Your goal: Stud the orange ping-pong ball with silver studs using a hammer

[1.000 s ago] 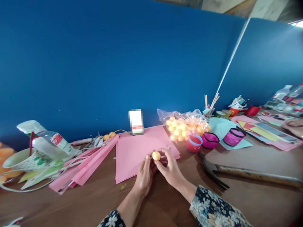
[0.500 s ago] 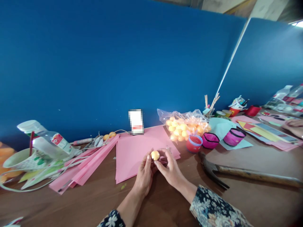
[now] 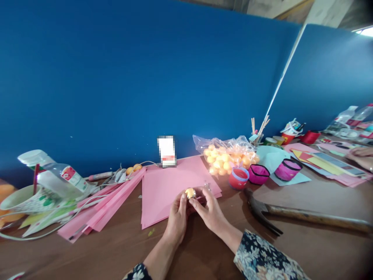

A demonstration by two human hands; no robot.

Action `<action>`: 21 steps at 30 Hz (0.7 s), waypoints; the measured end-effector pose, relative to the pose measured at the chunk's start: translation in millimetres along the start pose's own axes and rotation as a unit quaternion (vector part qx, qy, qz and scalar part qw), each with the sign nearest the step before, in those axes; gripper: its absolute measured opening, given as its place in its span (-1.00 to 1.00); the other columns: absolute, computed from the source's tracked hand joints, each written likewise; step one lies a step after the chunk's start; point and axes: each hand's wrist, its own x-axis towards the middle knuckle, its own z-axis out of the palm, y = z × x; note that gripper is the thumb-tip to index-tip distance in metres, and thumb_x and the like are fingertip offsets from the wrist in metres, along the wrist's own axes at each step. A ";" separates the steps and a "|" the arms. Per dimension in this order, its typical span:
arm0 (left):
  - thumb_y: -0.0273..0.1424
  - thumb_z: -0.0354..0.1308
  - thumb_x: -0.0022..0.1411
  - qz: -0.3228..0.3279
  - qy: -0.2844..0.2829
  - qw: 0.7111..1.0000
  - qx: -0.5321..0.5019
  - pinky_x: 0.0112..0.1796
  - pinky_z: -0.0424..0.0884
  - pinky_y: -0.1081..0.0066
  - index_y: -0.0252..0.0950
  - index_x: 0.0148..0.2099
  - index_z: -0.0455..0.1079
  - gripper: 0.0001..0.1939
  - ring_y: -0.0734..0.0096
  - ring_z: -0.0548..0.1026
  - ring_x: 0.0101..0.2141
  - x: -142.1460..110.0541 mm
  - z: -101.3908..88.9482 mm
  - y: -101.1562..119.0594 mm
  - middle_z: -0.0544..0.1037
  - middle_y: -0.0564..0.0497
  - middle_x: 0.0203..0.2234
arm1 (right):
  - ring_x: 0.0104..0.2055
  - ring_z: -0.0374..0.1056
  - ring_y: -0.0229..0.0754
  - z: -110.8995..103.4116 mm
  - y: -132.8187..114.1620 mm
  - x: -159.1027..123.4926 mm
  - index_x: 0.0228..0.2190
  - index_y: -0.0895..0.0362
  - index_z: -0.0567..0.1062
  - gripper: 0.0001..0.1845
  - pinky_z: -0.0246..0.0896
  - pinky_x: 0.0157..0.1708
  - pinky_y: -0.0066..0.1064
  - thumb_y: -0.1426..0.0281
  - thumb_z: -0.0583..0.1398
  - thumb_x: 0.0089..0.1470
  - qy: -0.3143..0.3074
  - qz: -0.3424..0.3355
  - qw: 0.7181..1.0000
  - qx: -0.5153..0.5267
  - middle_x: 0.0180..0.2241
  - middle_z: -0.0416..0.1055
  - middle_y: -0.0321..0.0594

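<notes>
My left hand [image 3: 177, 214] and my right hand [image 3: 208, 210] meet over the near edge of the pink paper sheets [image 3: 171, 182]. Both are closed on one small yellow ball [image 3: 190, 193], which has a shiny, silvery edge on its right side. The left thumb presses against its left side, while the right thumb touches it from below. Most of the other fingertips are hidden behind the ball. Just beyond the right hand, a small clear, crinkled bit [image 3: 207, 185] lies on the paper.
A claw hammer [image 3: 291, 212] lies on the table at right. Small fabric cups [image 3: 259, 174] stand behind it, beside a plastic bag of orange balls [image 3: 221, 157]. Left are pink strips [image 3: 101, 210], a white cable and a tilted bottle [image 3: 65, 175]. Another person's hand [image 3: 361, 155] shows far right.
More of the silvery edge shows on the ball's right side, and the fingers have shifted slightly around it. The view has moved a little; everything else on the table stays in place.
</notes>
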 end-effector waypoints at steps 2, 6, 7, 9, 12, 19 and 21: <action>-0.23 0.06 0.15 -0.005 -0.002 1.000 -0.001 -0.17 0.38 0.27 -0.31 -0.05 0.36 -0.63 0.17 0.46 -0.16 -0.6 0.6 0.6 0.53 -0.12 -0.21 | -0.23 0.37 -0.14 0.7 0.7 0.1 -0.21 0.11 0.39 -0.75 0.30 -0.25 -0.32 0.32 0.16 0.03 0.002 0.005 1.000 0.003 -0.24 0.44 -0.17; -0.19 0.05 0.14 -0.015 -0.011 1.000 -0.017 -0.16 0.37 0.25 -0.33 -0.04 0.36 -0.59 0.16 0.47 -0.19 -2.1 0.7 2.3 0.54 -0.15 -0.25 | -0.21 0.37 -0.14 2.3 3.1 0.6 -0.21 0.11 0.38 -0.76 0.30 -0.24 -0.33 0.32 0.16 0.03 0.006 0.010 1.000 0.021 -0.24 0.44 -0.17; -0.19 0.05 0.14 -0.014 -0.012 1.000 -0.022 -0.16 0.37 0.25 -0.34 -0.03 0.35 -0.58 0.17 0.47 -0.19 -2.3 0.6 2.6 0.54 -0.15 -0.25 | -0.20 0.37 -0.14 2.5 3.7 0.7 -0.20 0.11 0.38 -0.76 0.30 -0.24 -0.33 0.33 0.15 0.03 0.007 0.010 1.000 0.022 -0.23 0.44 -0.17; -0.22 0.07 0.14 -0.013 -0.015 1.000 -0.025 -0.15 0.36 0.25 -0.33 -0.02 0.34 -0.60 0.18 0.48 -0.19 -2.1 0.4 3.0 0.53 -0.13 -0.25 | -0.18 0.36 -0.14 2.3 4.4 0.7 -0.19 0.11 0.37 -0.75 0.29 -0.22 -0.33 0.35 0.15 0.04 0.009 0.007 1.000 0.019 -0.21 0.43 -0.17; -0.27 0.07 0.16 -0.010 -0.019 1.000 -0.019 -0.15 0.36 0.28 -0.32 -0.06 0.36 -0.66 0.21 0.47 -0.19 -1.2 0.6 3.0 0.54 -0.11 -0.26 | -0.17 0.35 -0.15 1.4 4.2 0.5 -0.18 0.11 0.36 -0.75 0.28 -0.21 -0.33 0.38 0.15 0.04 0.004 0.004 1.000 0.012 -0.20 0.42 -0.17; -0.21 0.05 0.15 -0.009 -0.010 1.000 -0.016 -0.20 0.38 0.28 -0.32 -0.04 0.35 -0.61 0.20 0.48 -0.21 -2.4 1.1 3.3 0.54 -0.13 -0.26 | -0.20 0.38 -0.13 3.1 4.2 0.5 -0.20 0.11 0.37 -0.74 0.30 -0.23 -0.32 0.32 0.16 0.03 0.011 0.010 0.999 0.038 -0.23 0.44 -0.16; -0.21 0.06 0.15 -0.012 -0.012 1.000 -0.015 -0.21 0.38 0.27 -0.32 -0.04 0.35 -0.61 0.21 0.49 -0.23 -3.0 0.4 3.8 0.54 -0.14 -0.26 | -0.17 0.37 -0.12 3.7 4.8 0.8 -0.20 0.12 0.36 -0.74 0.30 -0.21 -0.31 0.31 0.16 0.03 0.016 0.014 0.998 0.058 -0.22 0.44 -0.15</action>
